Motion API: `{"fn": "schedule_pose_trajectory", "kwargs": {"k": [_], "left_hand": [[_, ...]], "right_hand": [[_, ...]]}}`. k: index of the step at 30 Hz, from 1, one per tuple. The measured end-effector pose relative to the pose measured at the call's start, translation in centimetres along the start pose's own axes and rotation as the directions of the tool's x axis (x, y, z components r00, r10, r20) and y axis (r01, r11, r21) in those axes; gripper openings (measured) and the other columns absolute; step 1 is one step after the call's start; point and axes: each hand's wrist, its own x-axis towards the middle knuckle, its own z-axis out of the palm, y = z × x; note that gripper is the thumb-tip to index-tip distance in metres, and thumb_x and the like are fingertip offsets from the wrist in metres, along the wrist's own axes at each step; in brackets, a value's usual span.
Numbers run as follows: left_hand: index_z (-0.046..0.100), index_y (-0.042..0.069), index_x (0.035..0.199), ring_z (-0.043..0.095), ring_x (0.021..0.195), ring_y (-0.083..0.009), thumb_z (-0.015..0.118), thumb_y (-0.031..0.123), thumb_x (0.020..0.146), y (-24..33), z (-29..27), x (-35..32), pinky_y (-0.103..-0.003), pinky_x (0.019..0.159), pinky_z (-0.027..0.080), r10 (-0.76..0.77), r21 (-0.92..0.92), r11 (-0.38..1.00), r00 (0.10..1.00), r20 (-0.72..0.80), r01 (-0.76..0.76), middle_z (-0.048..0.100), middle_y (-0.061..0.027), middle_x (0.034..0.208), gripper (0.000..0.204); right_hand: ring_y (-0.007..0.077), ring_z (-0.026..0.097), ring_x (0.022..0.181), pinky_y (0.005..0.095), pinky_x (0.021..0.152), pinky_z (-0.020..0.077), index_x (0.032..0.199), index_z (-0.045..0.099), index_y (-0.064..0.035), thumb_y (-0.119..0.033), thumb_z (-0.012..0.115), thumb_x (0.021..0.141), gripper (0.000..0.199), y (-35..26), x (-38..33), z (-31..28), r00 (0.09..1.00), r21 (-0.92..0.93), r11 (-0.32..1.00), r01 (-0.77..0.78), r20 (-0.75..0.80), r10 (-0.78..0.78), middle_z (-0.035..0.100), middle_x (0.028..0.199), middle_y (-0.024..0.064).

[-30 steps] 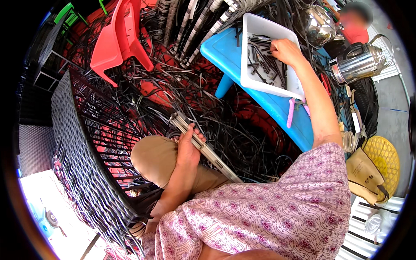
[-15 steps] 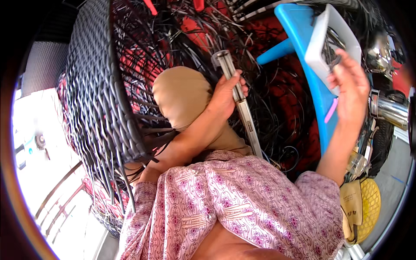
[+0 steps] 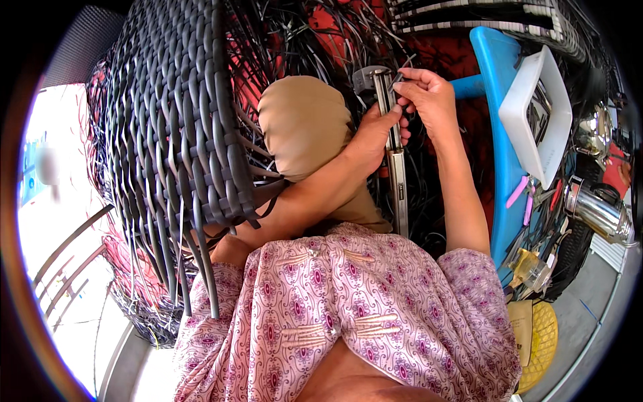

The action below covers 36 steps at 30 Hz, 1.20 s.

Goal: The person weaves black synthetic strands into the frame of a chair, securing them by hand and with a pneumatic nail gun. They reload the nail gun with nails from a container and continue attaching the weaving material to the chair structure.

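Note:
My left hand (image 3: 376, 139) is wrapped round the long metal magazine of what looks like a staple gun (image 3: 399, 194), which slants upright beside my knee. Close to the upper end of that magazine, my right hand (image 3: 434, 100) pinches a small, thin dark strip (image 3: 402, 75) between thumb and fingers; it looks like a strip of staples, though it is partly hidden. At the right, a white plastic tray (image 3: 516, 124) holds loose dark and metallic strips and rests tilted on a blue plastic stool (image 3: 502, 224).
A dark woven wicker piece (image 3: 167, 114) with loose hanging strands rises at my left. My tan-covered knee (image 3: 301, 127) lies between it and the tool. Pink-handled tools (image 3: 517, 191), a glass jar (image 3: 532, 271) and a steel flask (image 3: 596, 209) are at right. Cut strands litter the red ground.
My right hand has left the white tray and moved leftward to the tool's upper end, with a small strip in its fingers. My left hand keeps its grip. The view has shifted.

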Motion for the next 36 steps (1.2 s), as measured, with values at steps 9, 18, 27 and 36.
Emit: {"fn": "schedule_pose_trajectory", "kwargs": {"k": [9,18,27,36], "left_hand": [[0.051,0.012,0.105,0.057,0.067,-0.0135,0.051,0.021,0.098,-0.2,-0.1,0.1,-0.028,0.059,0.050,-0.009,-0.012,1.000,1.000,-0.027,0.008,0.056,-0.0024,0.082,0.012],[0.053,0.008,0.107,0.057,0.071,-0.0112,0.055,0.016,0.094,0.5,0.3,-0.1,-0.027,0.061,0.047,0.034,0.032,0.999,0.999,0.009,-0.034,0.059,-0.0019,0.085,0.016],[0.051,0.012,0.111,0.054,0.062,-0.0116,0.049,0.022,0.098,0.4,0.4,-0.1,-0.025,0.056,0.046,0.024,0.048,0.999,1.000,0.013,-0.025,0.054,-0.0008,0.077,0.017],[0.051,0.010,0.105,0.059,0.069,-0.0142,0.054,0.021,0.097,1.0,0.1,-0.6,-0.028,0.063,0.052,0.024,-0.048,0.999,1.000,0.019,-0.023,0.057,-0.0020,0.083,0.014]], "right_hand": [[0.0085,0.061,0.063,0.0235,0.056,0.0490,0.106,0.066,0.0055,-0.005,0.069,0.078,0.030,-0.6,0.0,1.6,0.997,-0.227,0.972,0.061,-0.036,-0.071,0.067,0.073,0.0067],[0.0300,0.068,0.069,0.0362,0.066,0.0523,0.104,0.062,0.0045,-0.009,0.067,0.072,0.035,-1.4,-1.0,3.4,0.948,-0.622,0.757,0.200,-0.072,-0.310,0.068,0.075,0.0154],[0.0250,0.067,0.065,0.0338,0.064,0.0515,0.106,0.062,0.0047,-0.010,0.070,0.075,0.035,-1.5,-0.4,3.1,0.979,-0.574,0.810,0.119,-0.070,-0.194,0.068,0.076,0.0152],[0.0078,0.058,0.071,0.0212,0.060,0.0455,0.116,0.059,0.0007,-0.007,0.070,0.081,0.038,0.9,0.7,0.3,0.996,0.032,0.999,0.043,0.080,-0.046,0.060,0.087,0.0021]]}}
